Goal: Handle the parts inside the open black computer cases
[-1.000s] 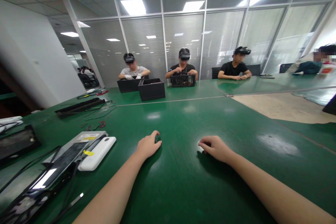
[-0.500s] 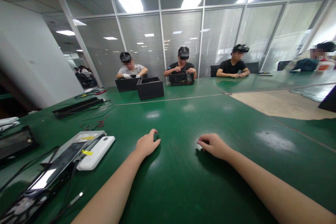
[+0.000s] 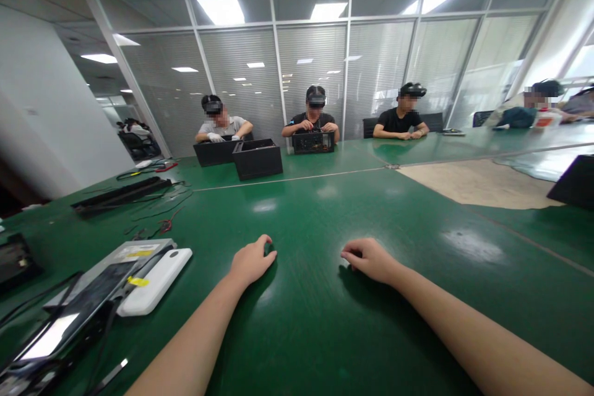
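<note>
Green table (image 3: 306, 340): broad and glossy, with a glass partition (image 3: 241, 62) behind its far edge; light glares off the top, so a small loose part could be overlooked in the bright patches.
Left hand (image 3: 253, 262): thumb and forefinger parted, other fingers loosely bent; nothing shows in it.
Right hand (image 3: 370, 258): well apart from the left, fingers curled in toward the thumb; no object shows, but the palm side is hidden and I cannot tell whether the tips meet.
White slab (image 3: 160, 284): nearest thing to the left hand, not touching it, toward the table's near left corner; a wide leftward sweep of that arm could shove it into the pile beside it.
Black cables (image 3: 106, 334): strung over that pile, one ending in a metal plug (image 3: 119, 366) near the left forearm; snagging one could drag its neighbours along.
Dark glossy slab (image 3: 95, 291): seems to lie across a grey metal box (image 3: 153, 246); a cable tug would probably make it slide.
Loose wires (image 3: 167, 224): beyond the box, toward the left edge; thin enough to tangle if brushed.
Black case (image 3: 258, 161): near the far edge, before a person in white gloves (image 3: 223, 129); a bump from that side could shift it.
</note>
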The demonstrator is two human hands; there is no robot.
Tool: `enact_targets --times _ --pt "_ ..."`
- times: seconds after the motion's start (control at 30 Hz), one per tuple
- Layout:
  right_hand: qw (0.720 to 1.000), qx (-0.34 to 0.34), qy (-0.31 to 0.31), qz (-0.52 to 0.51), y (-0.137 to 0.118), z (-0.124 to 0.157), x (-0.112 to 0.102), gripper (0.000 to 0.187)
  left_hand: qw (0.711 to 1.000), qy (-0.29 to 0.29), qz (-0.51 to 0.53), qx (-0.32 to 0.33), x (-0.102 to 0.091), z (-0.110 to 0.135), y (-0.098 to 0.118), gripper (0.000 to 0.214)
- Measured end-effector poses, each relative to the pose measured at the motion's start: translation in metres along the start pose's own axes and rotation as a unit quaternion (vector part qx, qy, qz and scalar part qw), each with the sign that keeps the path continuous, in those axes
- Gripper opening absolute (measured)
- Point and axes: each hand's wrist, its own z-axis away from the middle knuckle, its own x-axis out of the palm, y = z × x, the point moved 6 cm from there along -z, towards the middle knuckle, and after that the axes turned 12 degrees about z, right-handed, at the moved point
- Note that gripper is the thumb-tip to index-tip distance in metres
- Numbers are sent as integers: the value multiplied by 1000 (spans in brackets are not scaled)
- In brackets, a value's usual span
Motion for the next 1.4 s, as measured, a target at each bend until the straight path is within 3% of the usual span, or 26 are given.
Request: enact_targets --times 0.3,0.43,0.6,0.7,0.77,0.87,0.93,1.07,1.2,1.3,1.4 --pt "999 -3 24 39 -2 -2 -1 23 1000 2 -5 5 0 -2 0 40" --pt "994 11 85 73 -17 -1 -11 21 1000 21 -2 -17 1 -7 -4 40" --pt "964 -7 215 155 -59 -1 -49 46 999 40 9 -35 0 -9 -5 43" --pt "914 78 287 275 -57 -10 -89 55 999 34 21 -31 -4 -8 -2 38" --pt "870 174 302 348 -38 -18 -118 66 999 29 29 -28 -6 -7 0 37" --pt "817 327 252 402 11 -27 -154 74 999 24 30 -28 -6 -7 -1 36" --pt "807 382 210 399 41 -30 -166 62 999 28 27 -28 -4 -8 -2 36" --pt "802 402 194 397 61 -31 -171 54 998 49 25 -26 1 -16 -4 35" --pt "802 396 189 404 41 -16 -161 72 995 66 69 -38 3 -25 -7 34" --pt "837 305 211 403 14 19 -152 74 975 101 190 -57 1 -34 -16 34" --pt "906 120 244 323 -11 75 -149 61 899 153 405 -64 -2 -39 -34 33"
